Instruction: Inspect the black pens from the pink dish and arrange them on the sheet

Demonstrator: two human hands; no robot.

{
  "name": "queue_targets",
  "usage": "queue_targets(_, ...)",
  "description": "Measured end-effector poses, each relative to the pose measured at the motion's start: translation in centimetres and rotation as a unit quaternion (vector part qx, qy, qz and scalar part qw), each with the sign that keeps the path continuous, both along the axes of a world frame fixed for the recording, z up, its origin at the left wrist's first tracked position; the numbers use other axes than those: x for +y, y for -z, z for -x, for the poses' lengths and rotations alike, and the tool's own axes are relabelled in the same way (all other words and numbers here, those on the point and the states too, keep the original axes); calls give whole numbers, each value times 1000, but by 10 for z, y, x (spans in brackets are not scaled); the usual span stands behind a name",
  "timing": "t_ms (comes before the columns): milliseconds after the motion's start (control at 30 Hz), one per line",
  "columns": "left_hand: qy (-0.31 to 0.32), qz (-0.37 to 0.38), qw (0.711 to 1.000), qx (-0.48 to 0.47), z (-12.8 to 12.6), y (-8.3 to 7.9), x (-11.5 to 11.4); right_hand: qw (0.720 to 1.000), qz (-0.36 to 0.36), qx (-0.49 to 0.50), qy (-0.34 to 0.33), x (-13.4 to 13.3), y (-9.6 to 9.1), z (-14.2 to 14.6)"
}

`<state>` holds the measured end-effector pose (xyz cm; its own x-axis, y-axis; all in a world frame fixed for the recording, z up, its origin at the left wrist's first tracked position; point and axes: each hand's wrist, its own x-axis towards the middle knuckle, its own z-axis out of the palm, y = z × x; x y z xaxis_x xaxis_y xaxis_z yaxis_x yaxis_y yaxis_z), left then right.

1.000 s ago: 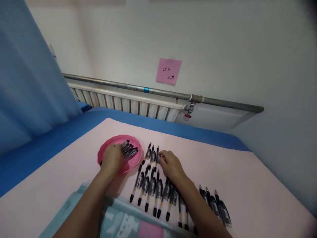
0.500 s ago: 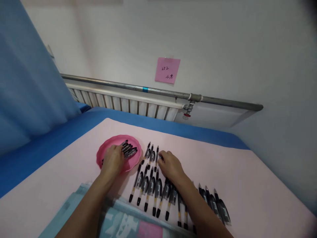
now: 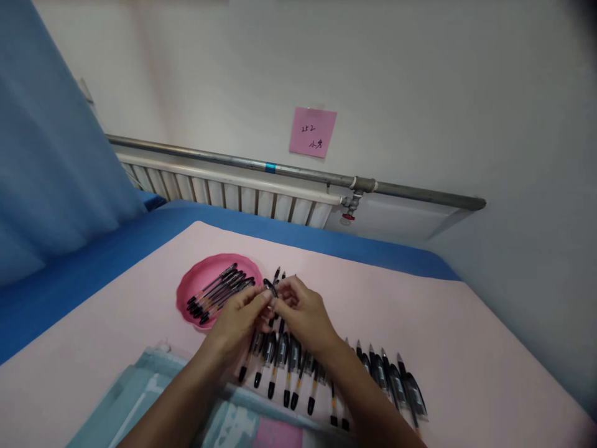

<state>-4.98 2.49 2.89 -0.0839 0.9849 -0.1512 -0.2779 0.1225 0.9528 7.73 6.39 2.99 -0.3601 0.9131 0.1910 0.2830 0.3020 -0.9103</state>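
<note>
My left hand (image 3: 240, 317) and my right hand (image 3: 301, 311) meet above the pink cloth, fingers pinched together on one black pen (image 3: 270, 288) held between them. To the left lies a pink plate (image 3: 189, 289) with several black pens (image 3: 217, 291) in it. Below my hands a row of black pens (image 3: 289, 364) lies side by side on the cloth, and more pens (image 3: 389, 376) lie to the right of my right forearm.
A pink cloth (image 3: 420, 311) covers a blue table (image 3: 84, 274). A light blue pouch (image 3: 140, 398) lies at the near edge. A radiator (image 3: 224, 193) and pipe run along the wall, with a pink note (image 3: 311, 132) above. A blue curtain (image 3: 46, 143) hangs left.
My left hand left the plate and moved right. My right hand lifted a pen from the rows, and both hands now hold it together. The pens in the plate are uncovered.
</note>
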Motion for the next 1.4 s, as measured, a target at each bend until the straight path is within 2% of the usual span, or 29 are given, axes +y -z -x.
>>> queue_targets(100, -29, -13, 999, -32, 4, -1, 1, 999, -15, -27, -34, -2, -1, 2)
queue_targets(200, -55, -20, 998, -9, 8, -2, 2, 989, -53, -132, 37, 11, 13, -9)
queue_targets(267, -53, -17, 998, 0, 9, -2, 2, 966, -75, -231, 87, 21, 25, -17)
queue_targets(367, -45, -13, 999, 6, 9, -1, 2, 943, -71, -311, 91, 30, 39, -21)
queue_targets(500, -36, -12, 999, 10, 8, 2, 1, 928, -60, -353, 107, 36, 40, -15)
queue_targets(633, -35, 1, 999, -22, 10, 2, 1, 961, 53, -228, 150, 41, 37, -17)
queue_targets(733, -43, 21, 994, -100, 14, -1, 3, 972, 115, -144, 143, 40, 30, -22)
queue_targets(833, -97, 43, 979, -175, 24, -5, 7, 982, 173, -30, 66, 29, 18, -20)
queue_targets(900, -136, 62, 966, -210, 32, -7, 10, 977, 211, 41, -4, 18, 9, -13)
queue_targets(967, -156, 74, 955, -240, 40, -9, 12, 978, 197, 42, -60, 6, 2, -6)
queue_targets(1033, -173, 76, 945, -266, 47, -11, 14, 987, 136, 10, -88, -3, -2, 0)
queue_targets(1167, -196, 67, 938, -279, 54, -12, 15, 995, 30, -31, -86, -10, -3, 5)
queue_targets(1400, -192, 45, 950, -243, 49, -9, 14, 995, 17, -51, -86, -10, -3, 5)
